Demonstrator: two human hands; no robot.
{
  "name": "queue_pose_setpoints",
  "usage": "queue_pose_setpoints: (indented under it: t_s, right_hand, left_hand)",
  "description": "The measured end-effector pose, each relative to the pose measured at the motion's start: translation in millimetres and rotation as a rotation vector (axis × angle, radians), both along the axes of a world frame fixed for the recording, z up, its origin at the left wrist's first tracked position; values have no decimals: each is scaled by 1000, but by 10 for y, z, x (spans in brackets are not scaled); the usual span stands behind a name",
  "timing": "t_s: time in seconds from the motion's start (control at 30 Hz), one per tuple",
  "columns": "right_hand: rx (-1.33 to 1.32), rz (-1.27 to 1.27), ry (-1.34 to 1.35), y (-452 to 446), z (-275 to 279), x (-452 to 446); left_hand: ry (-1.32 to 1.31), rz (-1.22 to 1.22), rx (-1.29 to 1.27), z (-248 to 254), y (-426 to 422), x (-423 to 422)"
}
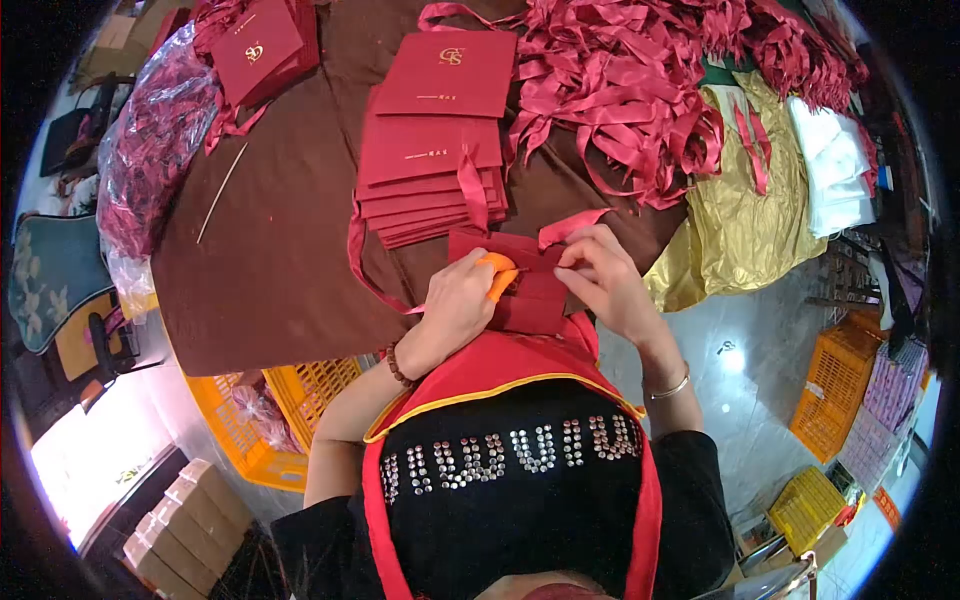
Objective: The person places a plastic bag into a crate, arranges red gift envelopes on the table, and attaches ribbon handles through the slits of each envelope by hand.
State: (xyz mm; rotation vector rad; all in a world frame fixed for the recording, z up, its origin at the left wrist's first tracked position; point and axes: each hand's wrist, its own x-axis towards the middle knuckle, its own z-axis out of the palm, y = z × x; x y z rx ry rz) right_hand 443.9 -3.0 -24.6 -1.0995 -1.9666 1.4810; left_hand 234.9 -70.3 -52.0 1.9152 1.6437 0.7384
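A dark red paper bag (pixel 530 312) is at the table's near edge, against the red apron. My left hand (pixel 458 300) is closed round an orange-handled tool (pixel 499 272), whose working end is hard to make out, and rests on the bag's left side. At the bag's right edge, my right hand (pixel 612 282) has thumb and fingertips pinched on it. A loose red ribbon (pixel 572 228) rises just beyond these fingers. Straight ahead lies a fanned stack of red bags (pixel 440 120) with gold print, ribbons hanging from it.
Red ribbons (pixel 620 110) are heaped at the back right, beside gold wrapping (pixel 755 230) and white plastic bags (pixel 830 165). More red bags (pixel 265 50) and a clear plastic sack (pixel 155 150) are at the left. Orange crates (pixel 235 425) stand below the brown-covered table (pixel 240 300).
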Motion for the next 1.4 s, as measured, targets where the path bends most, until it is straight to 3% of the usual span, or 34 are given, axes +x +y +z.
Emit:
queue_pose_setpoints:
  t_s: [0.1, 0.2, 0.6, 1.2, 1.4]
  right_hand:
    - [188, 126, -169, 61, 63, -23]
    - [314, 93, -97, 104, -74, -29]
    - [161, 6, 21, 78, -80, -22]
    - [131, -45, 16, -24, 17, -16]
    - [138, -26, 13, -52, 135, -45]
  left_hand:
    - [-19, 7, -2, 27, 7, 18]
    - [4, 12, -7, 33, 0, 37]
    - [127, 20, 222, 118, 71, 183]
    - [180, -36, 36, 409, 238, 291]
    - [236, -54, 122, 419, 219, 364]
